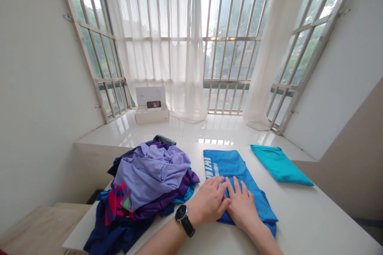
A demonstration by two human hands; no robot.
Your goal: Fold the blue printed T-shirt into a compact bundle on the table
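Smooth matt cloth on the bright blue T-shirt and the teal T-shirt, faintly sheeny synthetic fabric on the crumpled lilac garment — then a matt white tabletop, glossy white floor tiles, pale metal window bars, sheer white curtain cloth — and a white paperboard box.

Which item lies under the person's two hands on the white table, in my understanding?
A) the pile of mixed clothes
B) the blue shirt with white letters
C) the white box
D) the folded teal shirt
B. The left hand and right hand rest flat on the blue shirt, while the teal shirt lies apart to the right.
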